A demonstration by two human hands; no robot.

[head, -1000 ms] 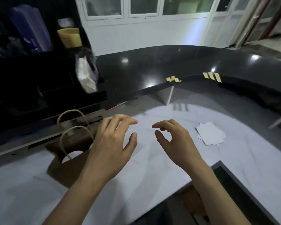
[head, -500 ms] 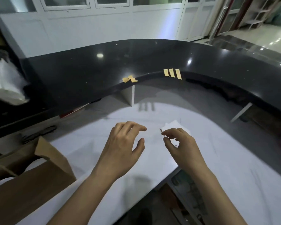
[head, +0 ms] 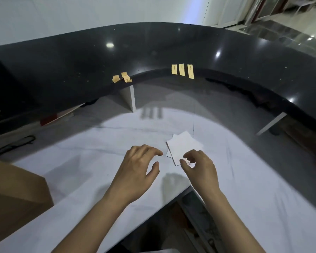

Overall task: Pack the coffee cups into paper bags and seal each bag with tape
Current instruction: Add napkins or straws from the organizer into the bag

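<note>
Left grip (head: 139, 167) hovers over the white surface (head: 91, 161), fingers loosely curled, holding nothing. Right grip (head: 199, 167) is curled over the near corner of a white paper stack (head: 184, 145); cannot tell whether it pinches it. Brown paper bag (head: 16, 194) lies at near left; three tape strips (head: 182, 70) stick to the rim of the far black raised surface (head: 153, 48), with crumpled strips (head: 122, 77) to their left.

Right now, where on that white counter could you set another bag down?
Bare white counter lies right of the paper stack, and between the brown bag and the left hand. It is crowded at the stack's near corner, under the right hand.
</note>
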